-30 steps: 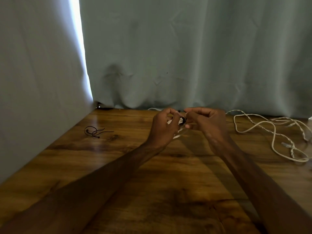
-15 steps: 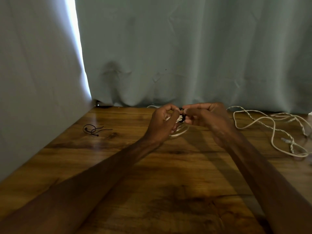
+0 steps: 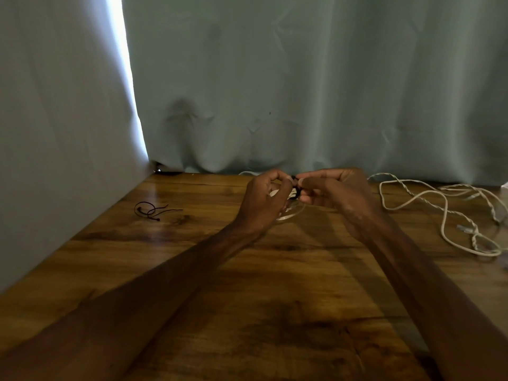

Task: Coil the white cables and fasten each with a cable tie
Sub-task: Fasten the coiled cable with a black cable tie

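The white cable coil (image 3: 290, 215) is held just above the far middle of the wooden table (image 3: 247, 284), between both hands. In the head view, the only one given, the left hand (image 3: 264, 204) is curled round the small bundle of pale loops, a few of which hang out below its fingers. The right hand (image 3: 335, 193) is closed in a pinch on a black cable tie (image 3: 295, 191), which is seen as a thin dark band across the loops, right where the two thumbs meet. Whether the tie is already locked cannot be told; it is too small and partly hidden.

The task is judged to be partway through. One cable is coiled and is being fastened, while a loose white cable (image 3: 439, 207) lies uncoiled to the right, well apart from the hands. It is sprawled in wide, slack curves, partly twisted like a two-strand cord, with small clear connectors along it. That one is left to be wound and tied. Spare black ties (image 3: 149, 211) are laid in a small tangle at the far left – thin, wiry and springy in look.

The table is glossy, dark-grained wood with knots and soft reflections. It is enclosed at the back and left by a matte grey-green curtain (image 3: 302, 92), creased and folded where it meets the tabletop.
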A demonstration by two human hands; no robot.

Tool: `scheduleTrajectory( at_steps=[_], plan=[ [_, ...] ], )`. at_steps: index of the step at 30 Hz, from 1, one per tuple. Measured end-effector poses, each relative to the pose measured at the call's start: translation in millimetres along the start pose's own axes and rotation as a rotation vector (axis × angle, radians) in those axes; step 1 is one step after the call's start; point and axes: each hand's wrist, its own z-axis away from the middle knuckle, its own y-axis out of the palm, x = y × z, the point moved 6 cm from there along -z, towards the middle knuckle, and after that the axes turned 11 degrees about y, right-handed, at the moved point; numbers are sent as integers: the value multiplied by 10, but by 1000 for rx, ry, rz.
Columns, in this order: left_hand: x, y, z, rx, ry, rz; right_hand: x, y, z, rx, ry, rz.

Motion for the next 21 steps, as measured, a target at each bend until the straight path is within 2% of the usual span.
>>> scheduleTrajectory(
  at_steps=[15,21],
  plan=[
    [-22,-7,-7,18,45,-77,-32,-16,-37,14,1,11],
    [-54,-21,-31,83,143,-197,-52,-29,-59,22,46,-9]
  ],
)
